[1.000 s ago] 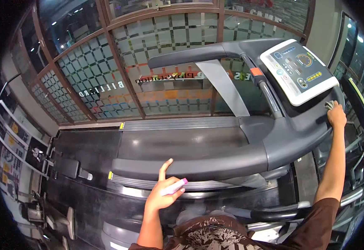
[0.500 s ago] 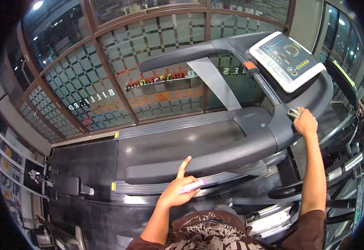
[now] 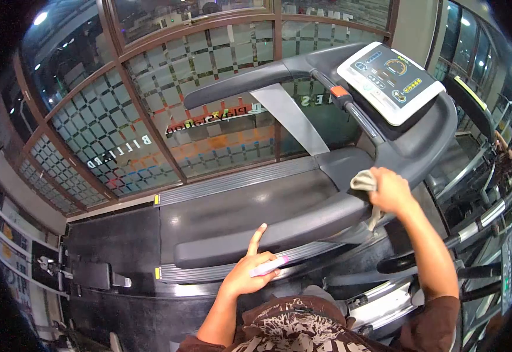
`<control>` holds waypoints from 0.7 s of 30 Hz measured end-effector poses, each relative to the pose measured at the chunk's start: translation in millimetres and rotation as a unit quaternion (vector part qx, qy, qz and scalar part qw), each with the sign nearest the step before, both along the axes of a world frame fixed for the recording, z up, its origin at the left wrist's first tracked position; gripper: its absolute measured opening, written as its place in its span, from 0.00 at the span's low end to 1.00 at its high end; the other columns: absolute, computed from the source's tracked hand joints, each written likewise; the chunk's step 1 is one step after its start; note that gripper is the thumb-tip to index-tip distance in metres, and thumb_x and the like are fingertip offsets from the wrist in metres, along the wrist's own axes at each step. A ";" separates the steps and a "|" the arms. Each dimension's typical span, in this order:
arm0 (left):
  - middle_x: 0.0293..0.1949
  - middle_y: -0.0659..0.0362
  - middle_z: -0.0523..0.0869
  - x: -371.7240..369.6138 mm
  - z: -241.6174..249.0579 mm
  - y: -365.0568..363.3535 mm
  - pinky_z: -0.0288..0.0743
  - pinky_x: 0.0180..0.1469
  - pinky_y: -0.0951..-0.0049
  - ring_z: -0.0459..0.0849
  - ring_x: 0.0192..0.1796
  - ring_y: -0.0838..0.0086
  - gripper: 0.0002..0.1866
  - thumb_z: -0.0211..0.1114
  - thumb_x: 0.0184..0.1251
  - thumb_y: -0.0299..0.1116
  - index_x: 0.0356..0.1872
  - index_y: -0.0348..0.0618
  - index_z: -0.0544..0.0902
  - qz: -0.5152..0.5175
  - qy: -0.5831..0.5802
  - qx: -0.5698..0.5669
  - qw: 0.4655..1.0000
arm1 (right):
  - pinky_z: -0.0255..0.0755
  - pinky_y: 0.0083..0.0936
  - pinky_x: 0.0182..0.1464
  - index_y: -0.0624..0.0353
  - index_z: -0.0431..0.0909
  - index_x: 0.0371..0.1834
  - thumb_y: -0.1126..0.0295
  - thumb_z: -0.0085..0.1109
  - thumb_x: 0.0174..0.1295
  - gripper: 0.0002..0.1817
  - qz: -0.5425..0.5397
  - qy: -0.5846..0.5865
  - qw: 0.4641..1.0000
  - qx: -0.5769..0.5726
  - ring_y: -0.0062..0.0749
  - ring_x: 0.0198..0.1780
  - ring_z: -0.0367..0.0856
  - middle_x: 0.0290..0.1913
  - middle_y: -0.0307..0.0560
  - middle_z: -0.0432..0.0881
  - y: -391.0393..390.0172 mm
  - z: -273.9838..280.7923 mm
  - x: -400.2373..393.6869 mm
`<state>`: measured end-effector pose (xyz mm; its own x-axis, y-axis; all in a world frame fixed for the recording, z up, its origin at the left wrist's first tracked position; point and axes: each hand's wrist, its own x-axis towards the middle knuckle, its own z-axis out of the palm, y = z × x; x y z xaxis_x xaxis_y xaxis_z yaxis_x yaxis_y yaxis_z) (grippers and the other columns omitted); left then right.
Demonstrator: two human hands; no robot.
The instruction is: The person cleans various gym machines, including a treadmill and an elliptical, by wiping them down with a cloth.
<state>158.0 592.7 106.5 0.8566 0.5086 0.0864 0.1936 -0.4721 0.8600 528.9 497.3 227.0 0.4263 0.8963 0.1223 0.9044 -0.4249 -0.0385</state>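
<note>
My right hand [image 3: 392, 190] grips a pale cloth [image 3: 363, 180] and presses it on the dark near handrail [image 3: 279, 227] of a treadmill, where the rail curves toward the console. A loose end of the cloth hangs below the hand. My left hand [image 3: 250, 273] is closed around a small white bottle with a pink end [image 3: 269, 266], its index finger stretched out toward the rail. The treadmill's white-framed console [image 3: 391, 82] stands beyond my right hand, with a red safety key [image 3: 340, 92] on the crossbar. The black running belt [image 3: 250, 202] lies under the rails.
Framed glass windows [image 3: 203, 76] with lettering run behind the treadmill. Other gym machines stand at the right, including one with a dark padded bar [image 3: 396, 264]. A black bench pad [image 3: 91, 274] and a rack [image 3: 9, 240] are at the left.
My right hand has moved left and down along the handrail with the cloth, away from the console's base. The left hand stays nearly in place with the bottle. The view has shifted slightly.
</note>
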 end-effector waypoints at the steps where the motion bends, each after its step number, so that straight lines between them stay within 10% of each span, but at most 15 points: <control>1: 0.81 0.37 0.41 -0.7 1.3 0.7 0.70 0.69 0.57 0.64 0.78 0.49 0.09 0.76 0.58 0.31 0.38 0.47 0.85 0.000 0.002 0.001 1.000 | 0.78 0.51 0.53 0.57 0.77 0.46 0.68 0.61 0.54 0.16 0.012 0.004 0.999 0.052 0.59 0.51 0.83 0.50 0.56 0.81 -0.7 8.1 10.8; 6: 0.81 0.41 0.46 2.3 -0.7 -2.9 0.70 0.70 0.55 0.64 0.78 0.51 0.09 0.76 0.59 0.32 0.40 0.47 0.87 0.026 -0.001 -0.014 1.000 | 0.75 0.48 0.59 0.59 0.76 0.59 0.77 0.62 0.51 0.27 -0.042 -0.078 0.973 0.213 0.57 0.58 0.75 0.58 0.59 0.75 40.8 15.8 109.1; 9: 0.81 0.43 0.47 4.6 -3.4 -4.8 0.72 0.69 0.55 0.66 0.77 0.53 0.10 0.76 0.59 0.33 0.41 0.47 0.87 0.041 0.003 -0.011 0.999 | 0.74 0.54 0.60 0.59 0.76 0.58 0.76 0.60 0.52 0.26 -0.030 -0.113 0.989 0.091 0.63 0.60 0.72 0.60 0.58 0.74 61.7 -36.2 160.9; 21: 0.78 0.40 0.57 13.3 -5.3 -8.9 0.74 0.64 0.60 0.61 0.80 0.53 0.09 0.77 0.58 0.30 0.39 0.45 0.88 0.101 -0.029 -0.016 0.994 | 0.80 0.40 0.55 0.60 0.86 0.49 0.68 0.65 0.50 0.20 -0.026 -0.030 0.939 -0.341 0.52 0.54 0.86 0.47 0.62 0.87 102.0 55.3 129.7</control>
<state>171.3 583.8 101.1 0.7314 0.6724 0.1135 0.2311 -0.4010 0.8864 658.7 599.3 282.3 0.4817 0.7536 -0.4473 0.8740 -0.3759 0.3080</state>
